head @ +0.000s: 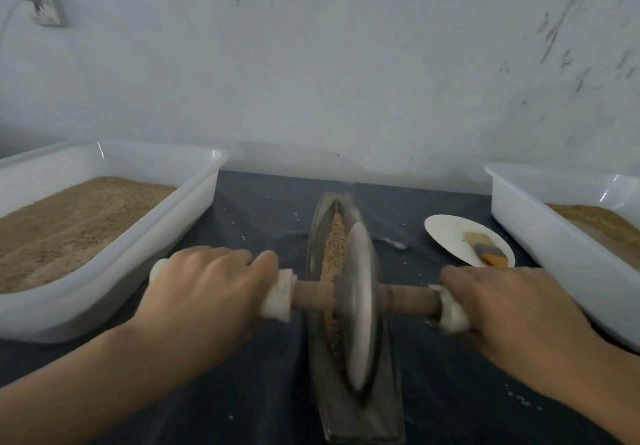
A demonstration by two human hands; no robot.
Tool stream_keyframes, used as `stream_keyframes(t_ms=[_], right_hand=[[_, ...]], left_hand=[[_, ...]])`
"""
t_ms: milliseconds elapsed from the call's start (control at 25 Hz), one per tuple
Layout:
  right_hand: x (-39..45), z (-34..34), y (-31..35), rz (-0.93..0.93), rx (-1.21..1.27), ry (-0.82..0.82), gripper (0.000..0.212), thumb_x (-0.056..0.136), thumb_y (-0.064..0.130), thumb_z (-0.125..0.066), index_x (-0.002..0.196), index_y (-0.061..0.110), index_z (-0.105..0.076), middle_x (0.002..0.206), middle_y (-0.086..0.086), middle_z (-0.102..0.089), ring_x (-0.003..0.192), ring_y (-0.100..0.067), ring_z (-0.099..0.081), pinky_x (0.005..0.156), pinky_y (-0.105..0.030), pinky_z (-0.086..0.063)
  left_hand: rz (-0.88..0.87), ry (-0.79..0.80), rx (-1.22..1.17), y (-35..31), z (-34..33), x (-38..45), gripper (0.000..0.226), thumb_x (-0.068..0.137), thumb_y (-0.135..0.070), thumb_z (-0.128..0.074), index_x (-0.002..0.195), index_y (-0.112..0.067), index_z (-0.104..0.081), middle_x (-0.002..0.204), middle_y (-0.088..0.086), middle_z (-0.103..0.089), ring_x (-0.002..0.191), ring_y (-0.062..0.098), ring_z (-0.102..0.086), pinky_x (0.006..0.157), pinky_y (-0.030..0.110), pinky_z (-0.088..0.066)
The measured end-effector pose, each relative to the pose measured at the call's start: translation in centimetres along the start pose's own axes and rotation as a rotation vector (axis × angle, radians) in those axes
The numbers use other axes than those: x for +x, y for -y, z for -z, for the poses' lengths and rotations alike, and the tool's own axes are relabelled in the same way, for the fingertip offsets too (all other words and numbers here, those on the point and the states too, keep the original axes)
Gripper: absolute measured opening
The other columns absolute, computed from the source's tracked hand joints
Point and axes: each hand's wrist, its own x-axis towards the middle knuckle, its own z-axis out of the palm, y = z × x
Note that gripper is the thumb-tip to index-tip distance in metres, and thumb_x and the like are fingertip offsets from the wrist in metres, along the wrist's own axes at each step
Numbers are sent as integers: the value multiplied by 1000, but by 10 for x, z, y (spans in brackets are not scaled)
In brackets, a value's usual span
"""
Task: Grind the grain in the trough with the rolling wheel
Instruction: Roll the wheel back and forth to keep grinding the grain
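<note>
1. Left hand (204, 292) and right hand (512, 309) each curl round a cloth-wrapped handle (412, 301) end.
2. The wheel (360, 309) stands in the trough (363, 420), mid-table (450, 392); grain (334, 250) lies beside it.
3. Press evenly, rolling straight along the channel.

Boat-shaped metal trough (360, 406), long and narrow, lying lengthwise from near to far at the centre of the counter, pointed at the far end. Coarse tan grain (335, 247) along its groove, showing on the left of the wheel and beyond it. Grey metal rolling wheel (360, 306), a thin disc standing upright on edge in the groove, about midway along. Wooden axle (410, 301) through its hub, crosswise, each end wrapped in white cloth.
</note>
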Motion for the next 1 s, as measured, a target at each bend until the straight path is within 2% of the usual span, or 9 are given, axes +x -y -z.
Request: stream_keyframes(t_ms=[120,200,360,480,640,720,800,920,1000], right_hand=[[-13,10,3,-31,91,74,64,25,34,-82,68,33,-34,54,21,-16,37,-3,-23,45,-13,-9],[7,-8,0,-53,47,124,53,42,36,-82,69,33,-36,54,20,-17,40,-8,-31,41,-18,-18],[94,-63,-25,-295,-89,118,21,83,42,-60,89,26,-48,73,4,-57,70,-28,-58,57,-33,-36],[119,-76,-32,-351,-45,151,18,89,42,-54,94,25,-50,89,-5,-66,82,-33,-61,61,-34,-35],[35,-49,-10,-217,16,121,28,71,40,-68,75,30,-42,60,11,-49,53,-18,-46,47,-30,-34],[-6,-24,-2,-138,59,32,46,47,39,-79,66,34,-38,49,15,-37,41,-9,-32,35,-25,-29],[-27,-7,0,-127,103,88,54,40,44,-76,68,39,-30,48,16,-33,36,-5,-32,31,-23,-26],[-12,-9,2,-108,35,92,53,46,45,-69,68,38,-22,44,14,-29,35,-6,-18,35,-16,-11],[22,-27,0,-124,-95,62,54,51,41,-77,69,32,-26,46,10,-34,40,-9,-14,42,-17,-5]], left_hand=[[20,119,20,3,13,-11,56,40,-28,-81,70,-30,-33,50,-10,-36,38,14,-38,44,20,-15],[85,283,119,3,-4,13,48,58,-40,-76,73,-34,-31,56,-10,-45,45,12,-45,43,24,-24],[316,302,120,25,-56,94,12,85,-37,-57,90,-28,-50,91,0,-64,82,26,-62,62,32,-35],[320,247,138,31,-60,117,13,86,-33,-57,95,-24,-55,92,2,-64,78,25,-59,64,33,-37],[153,184,105,7,-26,52,28,74,-36,-68,83,-27,-43,76,-6,-60,66,20,-58,55,30,-39],[19,30,78,-7,3,16,44,50,-29,-82,73,-25,-44,58,-8,-49,48,17,-49,45,23,-23],[-27,-71,46,-7,18,-2,52,38,-22,-83,67,-25,-40,51,-10,-40,41,15,-40,48,21,-13],[58,170,70,-6,8,11,57,42,-31,-84,68,-30,-33,50,-10,-41,40,13,-39,46,22,-16],[140,232,112,3,-26,39,46,66,-42,-73,73,-33,-29,60,-11,-46,50,13,-43,48,26,-24]])
